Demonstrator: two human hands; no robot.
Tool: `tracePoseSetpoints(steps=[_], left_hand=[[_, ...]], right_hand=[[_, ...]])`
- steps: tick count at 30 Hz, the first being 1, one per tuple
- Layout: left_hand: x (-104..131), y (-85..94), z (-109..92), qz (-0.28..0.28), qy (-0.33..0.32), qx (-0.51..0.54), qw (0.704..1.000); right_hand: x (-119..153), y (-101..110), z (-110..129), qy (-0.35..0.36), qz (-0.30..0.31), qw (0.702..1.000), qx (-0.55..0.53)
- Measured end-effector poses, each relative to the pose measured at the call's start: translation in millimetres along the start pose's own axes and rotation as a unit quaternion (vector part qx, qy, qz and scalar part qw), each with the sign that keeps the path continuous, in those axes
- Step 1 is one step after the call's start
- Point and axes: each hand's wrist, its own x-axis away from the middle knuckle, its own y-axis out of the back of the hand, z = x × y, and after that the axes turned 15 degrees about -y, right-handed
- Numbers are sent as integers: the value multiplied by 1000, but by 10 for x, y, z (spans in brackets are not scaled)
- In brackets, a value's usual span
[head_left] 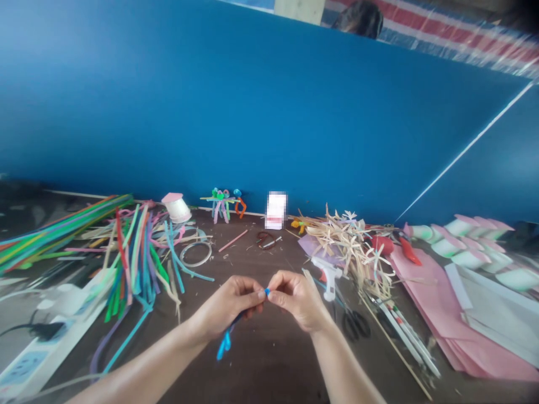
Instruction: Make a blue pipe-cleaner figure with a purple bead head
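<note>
Over the middle of the dark table, my left hand (243,294) and my right hand (297,297) meet fingertip to fingertip. Between their pinched thumbs and forefingers shows a small bit of a blue pipe cleaner (266,292). More blue fuzzy strands hang below my left palm; the stretch inside that hand is hidden by the fingers. Beyond the hands lie a pink stick (233,240) and a dark red cord loop (268,240). A white glue gun (328,276) rests right of my right hand, with black-handled scissors (356,324) nearer me.
Left are bundled coloured pipe cleaners (138,258), a wire ring (196,254), a white cup (177,209) and a power strip (31,359). Pipe-cleaner figures (222,205) stand by the blue partition (252,112). At right lie straw flowers (345,241), pink sheets (438,314) and several cups (467,241).
</note>
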Motion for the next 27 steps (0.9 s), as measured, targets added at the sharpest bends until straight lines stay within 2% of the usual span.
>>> tracePoseSetpoints(steps=[7, 10, 15, 17, 22, 27], left_hand=[[-13, -10, -6, -14, -14, -12, 1000], [-29, 19, 43, -7, -10, 1, 1000], [-54, 58, 105, 20, 40, 112, 993], [-57, 51, 96, 34, 69, 154, 985], [-52, 22, 55, 30, 93, 207, 973], [-70, 4, 71, -3, 98, 200, 975]], right_hand=[[44, -138, -43, 40, -56, 998, -13], [45, -150, -72, 31, -68, 997, -36], [3, -18, -64, -71, 68, 989, -111], [-29, 24, -67, -83, 83, 985, -125], [-54, 14, -51, -58, 64, 990, -114], [18, -35, 79, -6, -22, 1000, 20]])
